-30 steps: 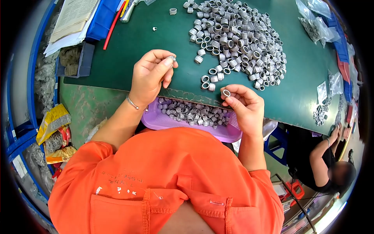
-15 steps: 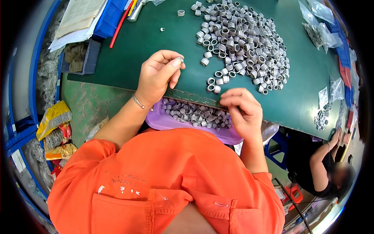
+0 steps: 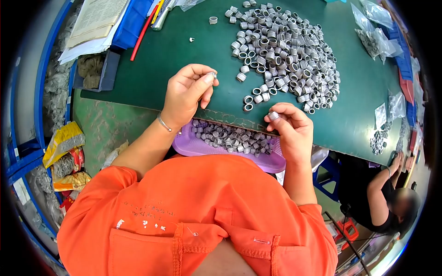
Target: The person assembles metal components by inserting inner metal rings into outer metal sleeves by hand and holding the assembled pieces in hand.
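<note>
My left hand (image 3: pixel 186 94) is raised over the table's front edge, thumb and forefinger pinched. A small metal piece (image 3: pixel 214 75) shows at their tips, mostly hidden by the fingers. My right hand (image 3: pixel 293 131) is closed on a short grey metal ring (image 3: pixel 273 115), held between thumb and fingers just above the table edge. Beyond the hands, a large heap of similar metal rings (image 3: pixel 294 60) spreads over the green table (image 3: pixel 152 69). Below the edge, close to my body, a purple plastic basket (image 3: pixel 184 143) holds many more rings (image 3: pixel 232 137).
At the back left are a red pencil (image 3: pixel 142 37), a blue bin (image 3: pixel 130 23) with papers (image 3: pixel 94 23), and a grey box (image 3: pixel 109 71) with cloth. Plastic bags (image 3: pixel 375 39) lie at the right. Another person (image 3: pixel 368 198) sits at the right-hand table edge.
My right hand has taken one ring from the front of the heap and drawn it slightly towards me. My left hand has barely moved and keeps its pinch.
</note>
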`<action>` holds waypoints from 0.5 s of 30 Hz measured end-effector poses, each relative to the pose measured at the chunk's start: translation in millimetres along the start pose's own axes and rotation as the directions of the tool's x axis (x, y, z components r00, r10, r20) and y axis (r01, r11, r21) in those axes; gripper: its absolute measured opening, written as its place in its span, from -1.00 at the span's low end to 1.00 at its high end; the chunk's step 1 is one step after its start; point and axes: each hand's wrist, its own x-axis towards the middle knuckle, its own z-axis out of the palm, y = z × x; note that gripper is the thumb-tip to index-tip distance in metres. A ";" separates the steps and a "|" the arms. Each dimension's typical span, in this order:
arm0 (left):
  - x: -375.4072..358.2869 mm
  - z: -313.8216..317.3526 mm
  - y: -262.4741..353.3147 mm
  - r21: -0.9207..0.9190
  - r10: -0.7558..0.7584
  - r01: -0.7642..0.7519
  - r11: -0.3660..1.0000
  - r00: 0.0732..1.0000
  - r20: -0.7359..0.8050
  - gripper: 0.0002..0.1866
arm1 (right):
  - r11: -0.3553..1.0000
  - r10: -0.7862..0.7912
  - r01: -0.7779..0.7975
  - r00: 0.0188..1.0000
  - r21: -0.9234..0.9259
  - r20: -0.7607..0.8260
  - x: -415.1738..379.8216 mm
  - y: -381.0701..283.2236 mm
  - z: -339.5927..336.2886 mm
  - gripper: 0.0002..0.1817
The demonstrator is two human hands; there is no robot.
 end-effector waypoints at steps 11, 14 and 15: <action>0.3 2.4 0.9 -0.032 -0.008 0.007 0.999 1.000 -0.027 -0.87 | 0.907 0.046 -0.088 0.993 0.412 0.110 -1.0 6.4 -8.8 -0.88; 0.0 1.9 0.7 -0.041 -0.002 0.001 0.999 1.000 -0.030 -0.86 | 0.924 -0.006 -0.035 0.994 0.380 0.105 -3.3 6.6 -8.4 -0.88; 0.0 2.0 0.6 -0.049 0.000 -0.001 0.999 1.000 -0.027 -0.86 | 0.924 -0.006 -0.035 0.994 0.380 0.106 -3.6 7.1 -8.9 -0.88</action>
